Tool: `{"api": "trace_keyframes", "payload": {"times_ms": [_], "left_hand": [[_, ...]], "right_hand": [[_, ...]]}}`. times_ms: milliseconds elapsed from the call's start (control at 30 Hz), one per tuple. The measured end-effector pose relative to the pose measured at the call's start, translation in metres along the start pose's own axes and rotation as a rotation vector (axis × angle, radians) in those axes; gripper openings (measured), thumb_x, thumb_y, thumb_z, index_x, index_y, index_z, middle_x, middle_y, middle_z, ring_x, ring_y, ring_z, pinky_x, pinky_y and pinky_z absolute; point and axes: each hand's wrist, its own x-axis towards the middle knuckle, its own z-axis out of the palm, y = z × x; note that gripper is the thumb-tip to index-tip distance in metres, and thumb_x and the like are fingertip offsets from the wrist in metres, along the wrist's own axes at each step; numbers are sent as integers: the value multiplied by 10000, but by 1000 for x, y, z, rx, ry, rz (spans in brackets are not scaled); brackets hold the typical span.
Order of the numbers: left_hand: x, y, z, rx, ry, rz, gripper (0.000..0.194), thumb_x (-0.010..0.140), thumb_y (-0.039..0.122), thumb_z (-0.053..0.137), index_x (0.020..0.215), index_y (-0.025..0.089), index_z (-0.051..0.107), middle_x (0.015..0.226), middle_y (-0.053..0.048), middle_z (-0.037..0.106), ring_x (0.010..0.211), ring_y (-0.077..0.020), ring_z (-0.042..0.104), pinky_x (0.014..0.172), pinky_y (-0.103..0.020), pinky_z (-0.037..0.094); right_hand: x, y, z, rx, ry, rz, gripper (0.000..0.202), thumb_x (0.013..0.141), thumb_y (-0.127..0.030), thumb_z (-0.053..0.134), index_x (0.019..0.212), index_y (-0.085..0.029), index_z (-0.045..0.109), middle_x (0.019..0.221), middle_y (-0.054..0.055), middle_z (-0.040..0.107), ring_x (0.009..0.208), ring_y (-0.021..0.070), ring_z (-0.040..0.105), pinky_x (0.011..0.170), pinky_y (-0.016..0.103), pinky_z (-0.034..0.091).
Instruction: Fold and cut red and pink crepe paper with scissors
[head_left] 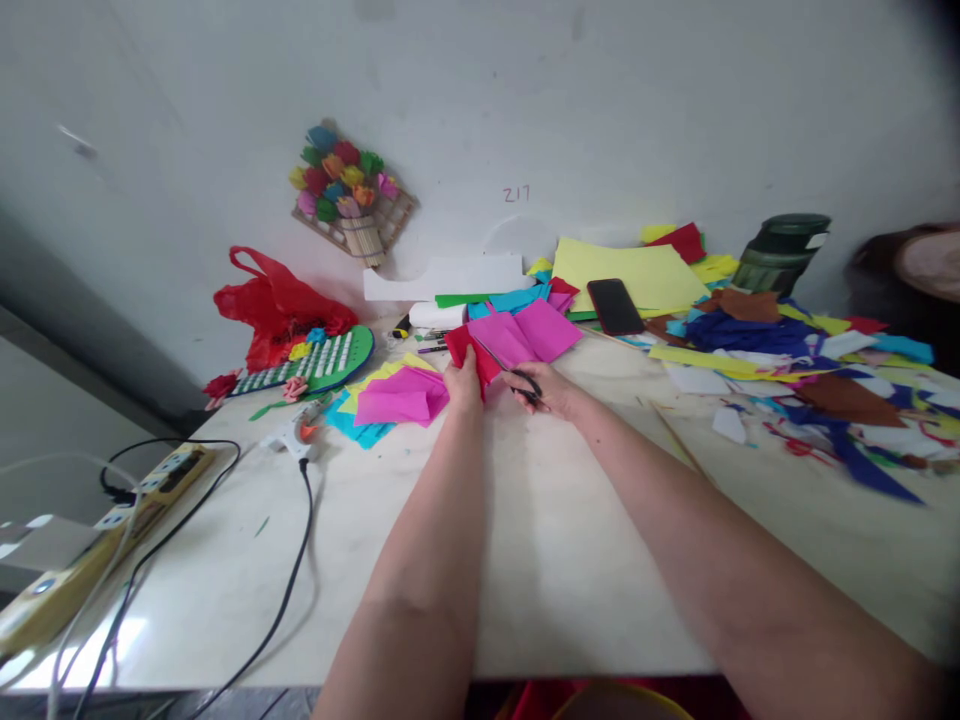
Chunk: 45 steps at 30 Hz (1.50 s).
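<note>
In the middle of the table, my left hand point(464, 382) grips a folded piece of red paper point(474, 355) with the thumb on top. My right hand point(546, 388) is closed around black-handled scissors point(523, 383), whose blades point up and left at the right side of the red paper. Whether the blades are cutting into it I cannot tell. Just behind lie pink paper sheets point(525, 333). Left of my left hand is a fanned pile of pink paper point(401, 397), with yellow and blue sheets under it.
A white hot glue gun point(296, 432) with a black cord lies left, near a power strip point(105, 545). Paper scraps point(817, 380) cover the right side. A phone point(615, 306) rests on yellow paper point(630, 270); a dark green bottle point(782, 252) stands behind. A red plastic bag point(274, 300) is back left.
</note>
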Motion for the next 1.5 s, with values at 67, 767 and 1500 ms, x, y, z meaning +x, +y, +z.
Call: {"api": "trace_keyframes", "payload": {"times_ms": [67,767,1500], "left_hand": [[-1,1,1,-16,-10,-2,385,617,397,659,855,101,599,745,-77,640,617,-149,596,623,-287,473],[-6,6,4,43,-4,61,343,639,401,629,821,113,583,682,-44,623,561,-130,577,565,-245,453],[-3,1,3,110,15,62,288,657,354,621,811,111,599,663,-43,625,546,-140,573,553,-257,454]], "right_hand": [[1,1,-2,-2,-12,-8,289,705,-426,623,715,-168,493,446,-60,489,292,42,400,245,139,213],[-3,-2,-17,-87,-58,5,470,664,-573,590,776,-118,555,438,-10,539,291,72,454,240,156,193],[-5,-5,-24,-259,-150,17,414,748,-456,557,1050,-185,476,476,-31,589,313,109,513,241,160,233]]}}
